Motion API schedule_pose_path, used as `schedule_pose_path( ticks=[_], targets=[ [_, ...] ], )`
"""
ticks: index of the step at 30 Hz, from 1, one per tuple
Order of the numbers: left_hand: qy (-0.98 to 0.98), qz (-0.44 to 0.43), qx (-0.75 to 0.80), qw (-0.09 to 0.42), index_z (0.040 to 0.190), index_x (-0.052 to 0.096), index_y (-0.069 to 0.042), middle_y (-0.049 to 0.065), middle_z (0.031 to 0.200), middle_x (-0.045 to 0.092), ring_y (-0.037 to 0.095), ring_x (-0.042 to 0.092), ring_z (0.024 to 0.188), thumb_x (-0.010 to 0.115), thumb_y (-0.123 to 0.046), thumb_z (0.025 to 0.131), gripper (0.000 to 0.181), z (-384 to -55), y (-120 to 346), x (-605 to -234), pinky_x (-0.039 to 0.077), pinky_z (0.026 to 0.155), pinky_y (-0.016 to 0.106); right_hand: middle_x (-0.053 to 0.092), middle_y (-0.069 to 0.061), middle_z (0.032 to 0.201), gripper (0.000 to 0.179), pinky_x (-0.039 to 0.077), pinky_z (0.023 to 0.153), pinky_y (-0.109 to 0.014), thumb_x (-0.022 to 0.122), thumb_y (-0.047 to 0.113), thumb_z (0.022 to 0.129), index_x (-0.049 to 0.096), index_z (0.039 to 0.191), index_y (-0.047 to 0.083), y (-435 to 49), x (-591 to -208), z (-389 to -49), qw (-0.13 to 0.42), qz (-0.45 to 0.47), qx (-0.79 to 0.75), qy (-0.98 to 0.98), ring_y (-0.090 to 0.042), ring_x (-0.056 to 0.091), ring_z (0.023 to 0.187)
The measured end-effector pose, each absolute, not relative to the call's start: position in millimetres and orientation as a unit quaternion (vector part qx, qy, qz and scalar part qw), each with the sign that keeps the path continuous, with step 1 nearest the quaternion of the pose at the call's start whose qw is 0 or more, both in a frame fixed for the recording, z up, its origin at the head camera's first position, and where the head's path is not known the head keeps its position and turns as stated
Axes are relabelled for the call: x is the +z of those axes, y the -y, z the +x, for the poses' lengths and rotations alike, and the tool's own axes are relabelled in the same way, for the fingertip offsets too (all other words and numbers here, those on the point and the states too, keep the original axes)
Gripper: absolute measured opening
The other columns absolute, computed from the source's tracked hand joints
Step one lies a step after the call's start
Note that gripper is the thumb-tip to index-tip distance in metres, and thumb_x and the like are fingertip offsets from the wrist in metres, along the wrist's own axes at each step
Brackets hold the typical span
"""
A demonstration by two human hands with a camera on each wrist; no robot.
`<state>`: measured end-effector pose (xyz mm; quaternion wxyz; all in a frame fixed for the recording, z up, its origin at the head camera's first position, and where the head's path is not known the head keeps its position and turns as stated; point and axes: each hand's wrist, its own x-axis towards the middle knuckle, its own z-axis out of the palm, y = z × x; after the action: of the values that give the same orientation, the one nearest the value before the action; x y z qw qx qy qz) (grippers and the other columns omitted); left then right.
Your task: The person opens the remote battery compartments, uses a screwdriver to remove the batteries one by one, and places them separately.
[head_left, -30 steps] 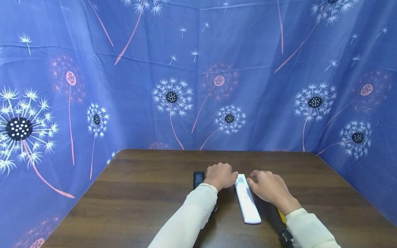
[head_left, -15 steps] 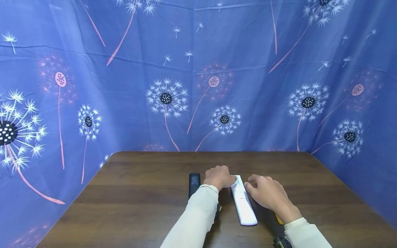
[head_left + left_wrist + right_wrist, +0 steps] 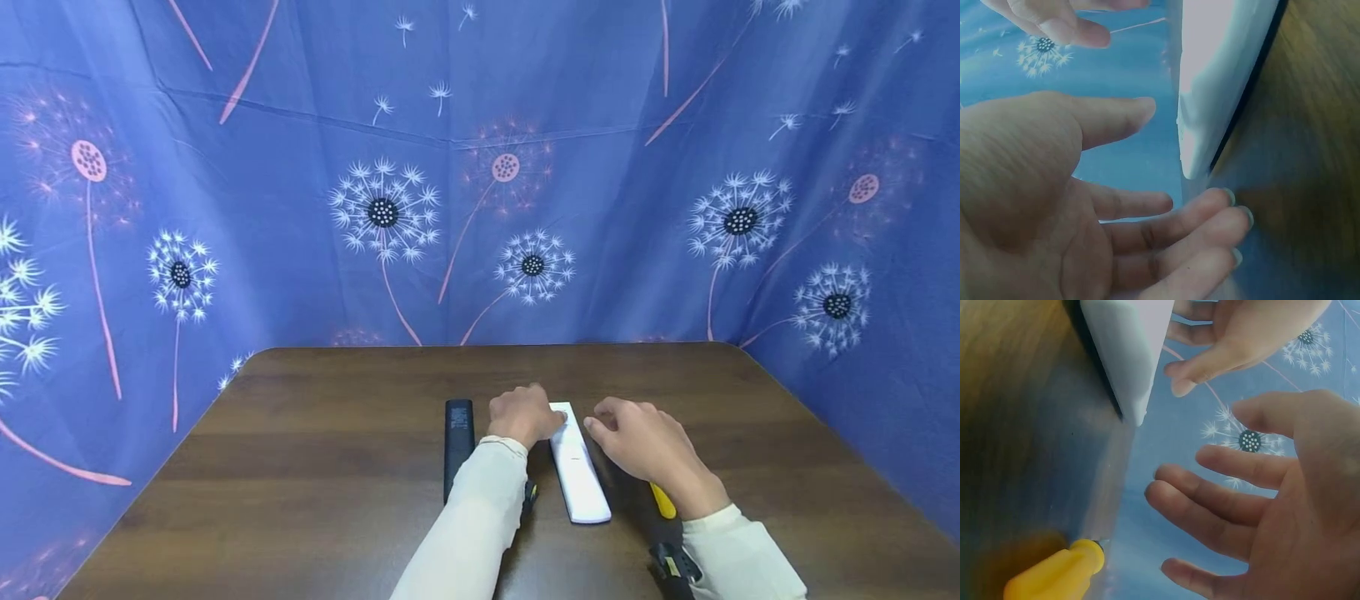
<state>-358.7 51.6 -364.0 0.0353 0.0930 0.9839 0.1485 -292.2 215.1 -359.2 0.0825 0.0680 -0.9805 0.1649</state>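
Observation:
A long white object, like a remote control lying face down with a small label, lies lengthwise on the table between my two hands. My left hand is beside its far end, with the thumb near its edge; in the left wrist view its fingers are loosely spread and hold nothing. On the other side my right hand hovers with relaxed, spread fingers and nothing between them, as the right wrist view shows. Left of my left hand lies a slim black object, partly hidden by the sleeve.
A yellow handle lies below my right wrist, its other parts mostly hidden. The brown wooden table extends to both sides. A blue dandelion-print cloth hangs behind and at the sides.
The head view has shifted, so everything sits a little further left. More of the black object and yellow handle shows. Both hands stay about where they were relative to the white object.

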Motion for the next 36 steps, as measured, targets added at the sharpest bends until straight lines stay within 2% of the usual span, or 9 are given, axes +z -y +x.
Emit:
schedule_pose_path(
  ticks=[3, 8, 12, 19, 23, 28, 36],
  targets=[
    [-0.984, 0.092, 0.147, 0.039, 0.125, 0.066, -0.009, 0.009, 0.093, 0.069, 0.024, 0.063, 0.077, 0.065, -0.053, 0.092, 0.055, -355, -53, -365, 0.051, 0.078, 0.043, 0.073, -0.011, 0.105, 0.039, 0.054, 0.074, -0.053, 0.065, 0.035, 0.097, 0.068, 0.12, 0.003, -216, -358, -289, 0.077, 0.066, 0.165, 0.981, -0.028, 0.07, 0.091],
    [-0.985, 0.09, 0.146, 0.029, 0.121, 0.068, -0.008, 0.009, 0.093, 0.069, 0.025, 0.064, 0.083, 0.066, -0.053, 0.091, 0.054, -355, -53, -361, 0.051, 0.08, 0.043, 0.073, -0.012, 0.106, 0.04, 0.054, 0.074, -0.053, 0.065, 0.036, 0.097, 0.068, 0.12, 0.003, -214, -353, -287, 0.081, 0.068, 0.169, 0.98, -0.028, 0.07, 0.09],
    [-0.983, 0.097, 0.15, 0.032, 0.109, 0.072, -0.009, 0.005, 0.087, 0.068, 0.022, 0.062, 0.077, 0.068, -0.053, 0.089, 0.049, -355, -52, -362, 0.051, 0.076, 0.041, 0.073, -0.012, 0.108, 0.039, 0.054, 0.075, -0.053, 0.066, 0.034, 0.097, 0.068, 0.121, 0.003, -210, -351, -284, 0.071, 0.064, 0.175, 0.98, -0.028, 0.07, 0.091],
    [-0.983, 0.114, 0.14, 0.026, 0.089, 0.076, -0.012, 0.002, 0.076, 0.063, 0.019, 0.057, 0.067, 0.07, -0.059, 0.086, 0.048, -352, -53, -371, 0.05, 0.072, 0.04, 0.072, -0.01, 0.107, 0.039, 0.054, 0.07, -0.052, 0.066, 0.036, 0.097, 0.069, 0.12, 0.004, -205, -351, -282, 0.062, 0.066, 0.168, 0.982, -0.025, 0.07, 0.086],
    [-0.985, 0.116, 0.126, 0.033, 0.089, 0.076, -0.012, 0.001, 0.071, 0.063, 0.018, 0.056, 0.065, 0.07, -0.063, 0.084, 0.051, -349, -54, -377, 0.051, 0.073, 0.04, 0.072, -0.007, 0.105, 0.038, 0.054, 0.069, -0.052, 0.067, 0.035, 0.096, 0.069, 0.12, 0.006, -203, -354, -279, 0.049, 0.065, 0.17, 0.982, -0.024, 0.07, 0.084],
    [-0.985, 0.118, 0.118, 0.032, 0.09, 0.077, -0.014, -0.001, 0.068, 0.061, 0.017, 0.056, 0.062, 0.068, -0.068, 0.083, 0.056, -345, -59, -380, 0.052, 0.07, 0.038, 0.071, -0.009, 0.111, 0.04, 0.053, 0.075, -0.057, 0.066, 0.039, 0.097, 0.069, 0.121, 0.007, -204, -355, -277, 0.028, 0.061, 0.164, 0.984, -0.028, 0.07, 0.091],
    [-0.987, 0.126, 0.101, 0.018, 0.084, 0.074, -0.014, -0.002, 0.067, 0.058, 0.016, 0.053, 0.059, 0.064, -0.07, 0.084, 0.057, -344, -68, -377, 0.05, 0.061, 0.034, 0.071, -0.01, 0.112, 0.042, 0.053, 0.074, -0.056, 0.065, 0.041, 0.097, 0.069, 0.121, 0.007, -208, -348, -281, 0.036, 0.063, 0.148, 0.986, -0.028, 0.069, 0.091]
  ],
)
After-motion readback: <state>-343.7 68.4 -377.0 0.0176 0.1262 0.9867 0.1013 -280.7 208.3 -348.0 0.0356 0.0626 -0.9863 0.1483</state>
